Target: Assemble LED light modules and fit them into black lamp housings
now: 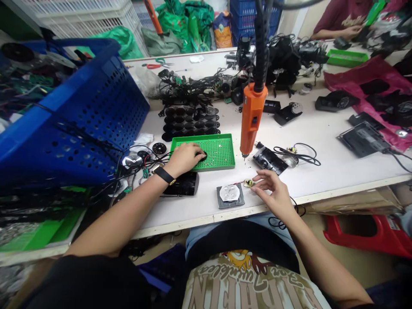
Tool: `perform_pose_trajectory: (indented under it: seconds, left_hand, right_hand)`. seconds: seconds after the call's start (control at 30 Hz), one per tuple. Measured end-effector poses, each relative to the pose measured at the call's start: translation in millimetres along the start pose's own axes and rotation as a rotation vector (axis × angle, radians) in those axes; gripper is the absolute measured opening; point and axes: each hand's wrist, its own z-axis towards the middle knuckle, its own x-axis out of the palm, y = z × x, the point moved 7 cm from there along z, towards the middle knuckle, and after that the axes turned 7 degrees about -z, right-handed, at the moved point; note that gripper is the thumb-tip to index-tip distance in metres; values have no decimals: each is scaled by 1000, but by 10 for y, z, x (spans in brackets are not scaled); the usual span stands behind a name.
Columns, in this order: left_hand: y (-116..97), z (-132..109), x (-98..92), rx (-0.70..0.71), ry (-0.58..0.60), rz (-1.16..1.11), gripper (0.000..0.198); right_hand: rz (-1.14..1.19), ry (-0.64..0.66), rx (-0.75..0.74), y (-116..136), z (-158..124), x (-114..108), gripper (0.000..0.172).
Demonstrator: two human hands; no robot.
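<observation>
Above the green perforated tray (227,162), my left hand (186,158) has its fingers closed on a small black part (203,156), whose kind I cannot make out. My right hand (273,191) pinches the edge of a small circuit board (248,183) with a yellow component, between thumb and fingers. Thin wires run from that board toward a square dark unit with a round clear LED lens plate (230,193), lying near the table's front edge. Tiny screws are scattered in the tray. A black plastic casing (183,185) lies beneath my left forearm.
An orange electric screwdriver (253,118) hangs over the table. A large blue basket (96,111) stands left. Black lens frames (191,120) and tangled cables lie behind the tray. An opened black housing (269,159) and coiled cable (305,156) are at right. Another person (341,21) sits across.
</observation>
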Motion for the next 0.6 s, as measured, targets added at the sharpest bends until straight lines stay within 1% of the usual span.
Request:
perform_pose_trajectory:
  seconds: [0.1, 0.17, 0.23, 0.3, 0.37, 0.43, 0.53, 0.6]
  left_hand:
    - [-194, -60, 33, 31, -7, 64, 33]
    - [-365, -77, 75, 92, 3, 118, 34]
    - [-520, -76, 110, 158, 10, 169, 34]
    - [-628, -55, 142, 202, 24, 195, 33]
    - [-697, -19, 170, 231, 36, 190, 33]
    - [-746, 24, 192, 255, 32, 176, 33]
    - [-788, 78, 224, 269, 34, 225, 33]
    - [-782, 74, 212, 234, 42, 278, 35]
  right_hand:
    - [8, 0, -9, 39, -4, 33, 41]
    - [1, 13, -32, 95, -22, 76, 37]
    - [-33, 30, -73, 155, -57, 115, 32]
    - [-87, 33, -129, 193, -101, 137, 24]
    - [-148, 10, -178, 195, -142, 137, 17]
    - [-225, -26, -229, 180, -175, 136, 13]
    - [-360, -37, -325, 183, -215, 189, 13]
    - [-409, -17, -372, 197, -236, 241, 14]
